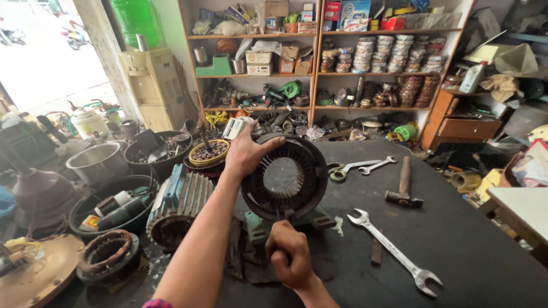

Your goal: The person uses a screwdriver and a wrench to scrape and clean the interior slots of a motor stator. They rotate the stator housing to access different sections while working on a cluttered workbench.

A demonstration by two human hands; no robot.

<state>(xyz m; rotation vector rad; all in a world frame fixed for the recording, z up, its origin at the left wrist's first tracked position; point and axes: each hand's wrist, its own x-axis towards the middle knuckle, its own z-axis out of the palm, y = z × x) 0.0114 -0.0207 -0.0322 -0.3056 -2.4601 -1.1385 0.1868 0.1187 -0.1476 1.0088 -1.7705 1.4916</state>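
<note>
Standing upright, round black finned motor housing (284,178).

hammer (403,185) right of motor housing (283,178), wrench (394,251) before hammer

This is a motor repair workshop. Spanners (394,251), a hammer (403,188) and motor housings (177,208) crowd the bench (468,239). Shelves (319,74) hold parts.

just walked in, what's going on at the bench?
A person holds a round black motor housing upright on the dark workbench. Their left hand grips its top rim; their right hand, closed in a fist, works at its lower edge, any tool hidden. A large wrench, a hammer and smaller wrenches lie to the right; a ribbed motor sits left.
</note>
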